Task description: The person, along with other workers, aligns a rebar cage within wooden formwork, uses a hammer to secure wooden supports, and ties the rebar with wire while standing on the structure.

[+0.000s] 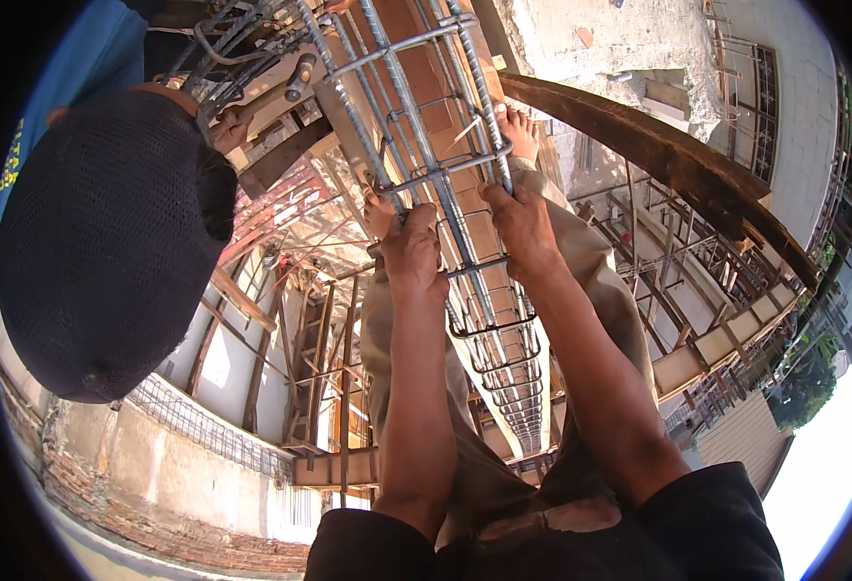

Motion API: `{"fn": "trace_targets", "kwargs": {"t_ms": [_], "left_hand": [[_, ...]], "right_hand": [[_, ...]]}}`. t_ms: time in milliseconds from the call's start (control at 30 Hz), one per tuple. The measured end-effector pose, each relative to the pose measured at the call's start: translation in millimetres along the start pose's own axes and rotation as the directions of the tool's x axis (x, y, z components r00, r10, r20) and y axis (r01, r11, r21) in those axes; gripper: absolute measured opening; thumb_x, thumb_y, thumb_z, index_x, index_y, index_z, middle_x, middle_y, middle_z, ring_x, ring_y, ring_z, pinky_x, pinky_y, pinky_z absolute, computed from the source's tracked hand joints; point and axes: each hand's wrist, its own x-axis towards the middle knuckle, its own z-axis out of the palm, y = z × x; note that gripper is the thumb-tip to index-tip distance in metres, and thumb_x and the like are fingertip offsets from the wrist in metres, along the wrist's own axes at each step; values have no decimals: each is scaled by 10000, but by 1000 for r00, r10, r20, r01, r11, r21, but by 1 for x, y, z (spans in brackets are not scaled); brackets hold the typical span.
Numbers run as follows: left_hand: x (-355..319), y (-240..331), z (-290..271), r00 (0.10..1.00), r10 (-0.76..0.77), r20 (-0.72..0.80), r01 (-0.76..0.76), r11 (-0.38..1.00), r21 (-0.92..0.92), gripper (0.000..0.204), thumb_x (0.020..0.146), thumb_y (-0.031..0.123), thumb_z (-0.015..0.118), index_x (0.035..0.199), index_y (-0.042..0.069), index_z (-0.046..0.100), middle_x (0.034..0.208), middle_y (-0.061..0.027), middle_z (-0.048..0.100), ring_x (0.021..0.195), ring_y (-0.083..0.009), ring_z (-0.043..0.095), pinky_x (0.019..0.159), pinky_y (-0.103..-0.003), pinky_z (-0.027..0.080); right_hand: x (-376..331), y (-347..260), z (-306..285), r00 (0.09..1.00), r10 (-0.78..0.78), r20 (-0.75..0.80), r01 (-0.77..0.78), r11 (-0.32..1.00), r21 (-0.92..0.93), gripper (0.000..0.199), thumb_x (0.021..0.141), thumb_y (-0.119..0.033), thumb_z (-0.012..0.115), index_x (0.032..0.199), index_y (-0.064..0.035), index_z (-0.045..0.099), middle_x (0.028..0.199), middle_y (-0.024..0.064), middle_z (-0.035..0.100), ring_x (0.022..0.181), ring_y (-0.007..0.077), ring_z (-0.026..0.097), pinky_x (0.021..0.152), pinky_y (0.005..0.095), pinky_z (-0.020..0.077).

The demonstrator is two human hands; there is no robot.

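A long rebar cage [435,177] of ribbed steel bars and square stirrups runs from the top of the view down between my legs, over a wooden trough-like form [509,426]. My left hand [413,247] is closed around the cage's left long bar, just below a stirrup. On the opposite side, my right hand [523,228] grips the right long bar at about the same height. Both forearms reach straight down the cage's sides. My bare feet [518,133] stand on either side of it.
A co-worker in a dark mesh cap [106,242] leans in at the left, one hand [232,128] near bent rebar. A dark timber plank [639,145] slants across the right. Wooden scaffolding [319,358] stands far below. Broken concrete [619,58] lies at the top right.
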Motion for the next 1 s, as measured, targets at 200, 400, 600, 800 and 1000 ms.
{"fn": "trace_targets", "kwargs": {"t_ms": [200, 400, 600, 800, 1000], "left_hand": [[-17, 13, 19, 999, -21, -37, 20, 1000, -19, 95, 872, 118, 642, 902, 89, 556, 656, 47, 429, 515, -45, 344, 449, -219, 243], [-5, 4, 11, 998, -6, -56, 5, 1000, -16, 91, 855, 157, 641, 897, 129, 566, 620, 71, 372, 497, -42, 316, 450, -228, 230], [0, -9, 10, 996, 60, -60, -60, 998, 0, 95, 849, 154, 656, 894, 128, 576, 601, 81, 347, 491, -40, 313, 450, -231, 233], [-11, 8, 17, 999, -8, -46, 8, 1000, -15, 106, 853, 158, 665, 877, 131, 565, 602, 81, 352, 493, -37, 321, 439, -234, 224], [0, 1, 10, 998, -37, -47, 38, 999, 20, 103, 878, 173, 647, 861, 136, 552, 624, 71, 380, 507, -44, 331, 432, -234, 233]], "right_hand": [[3, 4, 0, 1000, -6, 18, 5, 999, 51, 439, 833, -337, 646, 979, 77, 629, 803, 142, 576, 789, 235, 524, 726, 417, 452], [2, 3, -1, 998, 60, 27, -61, 996, 62, 388, 833, -329, 663, 956, 37, 627, 824, 82, 538, 793, 213, 488, 687, 421, 425], [5, 6, -4, 998, 47, 48, -51, 996, 71, 326, 837, -309, 645, 863, 12, 595, 733, 37, 443, 705, 164, 407, 609, 390, 361], [9, 8, 0, 999, 17, 35, -21, 994, 109, 340, 839, -308, 638, 891, 28, 611, 759, 58, 490, 733, 180, 436, 640, 410, 388], [9, 9, 0, 998, -49, 28, 47, 996, 77, 398, 825, -321, 631, 930, 63, 630, 732, 137, 546, 739, 218, 495, 719, 410, 440]]}}
